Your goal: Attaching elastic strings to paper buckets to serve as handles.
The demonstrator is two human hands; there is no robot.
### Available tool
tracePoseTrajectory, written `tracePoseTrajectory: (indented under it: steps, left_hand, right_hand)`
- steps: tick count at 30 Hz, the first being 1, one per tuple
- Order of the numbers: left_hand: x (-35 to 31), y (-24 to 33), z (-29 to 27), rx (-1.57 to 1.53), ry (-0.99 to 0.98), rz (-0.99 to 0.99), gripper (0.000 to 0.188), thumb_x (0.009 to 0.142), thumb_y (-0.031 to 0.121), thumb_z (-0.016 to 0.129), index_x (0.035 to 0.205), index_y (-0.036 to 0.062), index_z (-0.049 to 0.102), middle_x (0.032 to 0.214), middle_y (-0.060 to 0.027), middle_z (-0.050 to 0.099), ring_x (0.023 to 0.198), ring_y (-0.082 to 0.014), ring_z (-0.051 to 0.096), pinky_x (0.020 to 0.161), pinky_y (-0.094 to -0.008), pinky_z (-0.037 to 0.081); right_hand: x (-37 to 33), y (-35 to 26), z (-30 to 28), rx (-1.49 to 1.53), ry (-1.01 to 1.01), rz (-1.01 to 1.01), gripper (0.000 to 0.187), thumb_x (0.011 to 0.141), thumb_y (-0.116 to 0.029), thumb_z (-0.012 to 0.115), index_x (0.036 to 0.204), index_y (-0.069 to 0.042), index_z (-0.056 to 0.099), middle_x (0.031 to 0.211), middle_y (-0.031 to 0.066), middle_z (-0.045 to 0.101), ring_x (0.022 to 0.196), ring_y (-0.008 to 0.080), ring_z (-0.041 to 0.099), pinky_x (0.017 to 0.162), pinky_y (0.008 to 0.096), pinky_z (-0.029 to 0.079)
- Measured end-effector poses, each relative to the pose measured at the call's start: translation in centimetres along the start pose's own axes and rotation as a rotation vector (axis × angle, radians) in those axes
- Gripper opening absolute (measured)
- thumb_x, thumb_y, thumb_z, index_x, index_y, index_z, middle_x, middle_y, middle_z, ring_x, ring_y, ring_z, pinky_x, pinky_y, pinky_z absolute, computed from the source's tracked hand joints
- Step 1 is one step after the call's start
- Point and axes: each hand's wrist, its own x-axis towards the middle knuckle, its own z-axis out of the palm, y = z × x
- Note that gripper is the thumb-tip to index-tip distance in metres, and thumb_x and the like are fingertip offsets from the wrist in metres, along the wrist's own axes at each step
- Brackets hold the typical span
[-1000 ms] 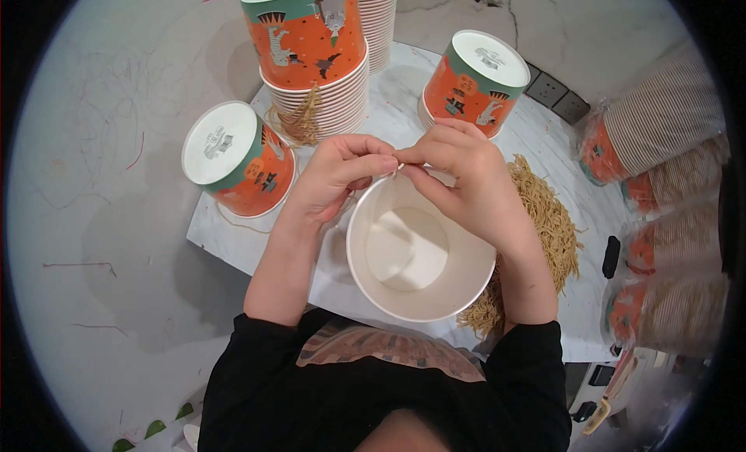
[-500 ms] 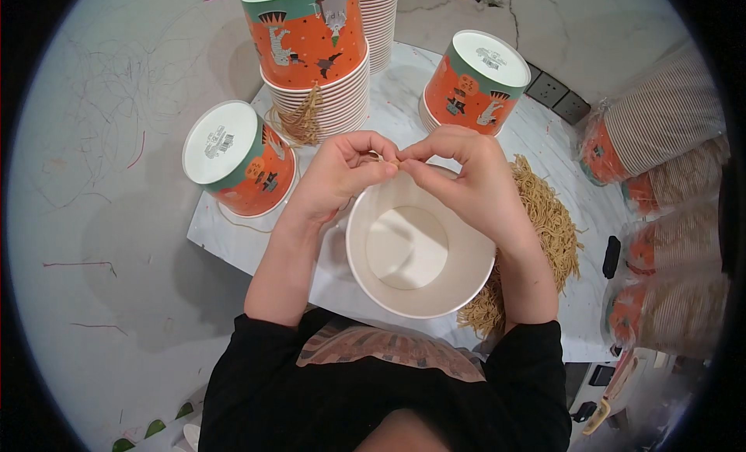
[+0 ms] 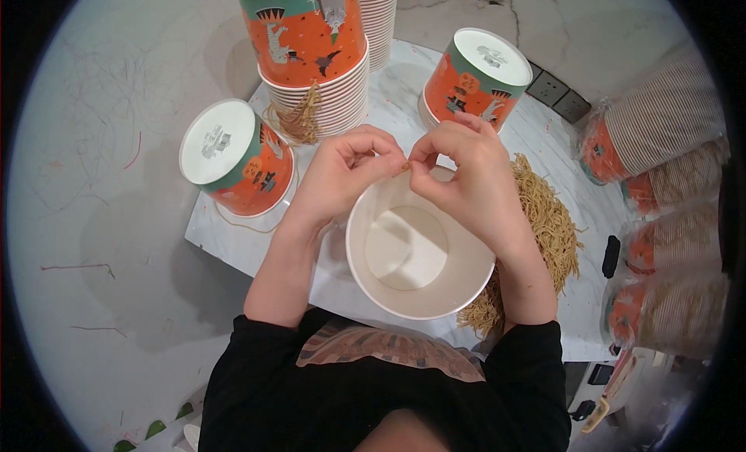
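Note:
A white-lined paper bucket (image 3: 408,296) stands mouth up in front of me, its inside showing nothing but bare walls and bottom. Over its far rim my left hand (image 3: 342,172) and my right hand (image 3: 466,168) meet, fingertips close together. Each is closed in a pinch of thumb and forefinger. A short bit of tan string (image 3: 405,167) shows between the fingertips; most of it is hidden by the fingers. Under and beside my right forearm lies a heap of tan strings (image 3: 548,219).
Upturned orange and green buckets stand at the left (image 3: 260,180) and far right (image 3: 475,83). A tall bucket stack (image 3: 311,44) has a tan string bundle (image 3: 305,118) hanging on it. Bagged bucket stacks (image 3: 660,110) line the right side, near a socket strip (image 3: 548,88).
My right fingertips have shifted slightly right, opening a small gap from my left ones, and the bit of string now shows there. The bucket has hardly moved.

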Motion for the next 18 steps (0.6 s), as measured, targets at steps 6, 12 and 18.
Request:
tracePoseTrajectory:
  steps: [6, 12, 18]
  left_hand:
    - [0.02, 0.19, -0.60, -0.215, 0.029, -0.234, 0.013, 0.097, 0.011, 0.067, 0.102, 0.0012, 0.073, 0.097, -0.0016, 0.071, 0.079, -0.0040, 0.065, 0.064, -0.0182, 0.050]
    - [0.14, 0.18, -0.47, -0.223, 0.026, -0.175, 0.021, 0.094, 0.004, 0.068, 0.115, -0.0030, 0.068, 0.103, -0.0077, 0.073, 0.092, -0.0100, 0.071, 0.079, -0.0228, 0.058]
    - [0.01, 0.31, -0.71, -0.225, -0.054, -0.144, 0.026, 0.091, 0.001, 0.070, 0.116, -0.0060, 0.066, 0.110, -0.0122, 0.072, 0.099, -0.0130, 0.071, 0.089, -0.0246, 0.057]
  right_hand:
    - [0.28, 0.30, 0.48, -0.095, 0.051, -0.081, 0.007, 0.077, -0.011, 0.070, 0.081, -0.007, 0.066, 0.071, 0.0033, 0.062, 0.069, 0.0214, 0.065, 0.107, 0.0470, 0.043]
    - [0.41, 0.34, 0.65, -0.144, 0.086, -0.147, 0.008, 0.075, -0.009, 0.069, 0.079, -0.007, 0.062, 0.071, 0.0021, 0.060, 0.069, 0.0206, 0.064, 0.107, 0.0477, 0.043]
    - [0.49, 0.33, 0.74, -0.162, 0.076, -0.162, 0.010, 0.074, -0.008, 0.069, 0.079, -0.008, 0.061, 0.072, 0.0019, 0.059, 0.071, 0.0197, 0.064, 0.107, 0.0482, 0.043]
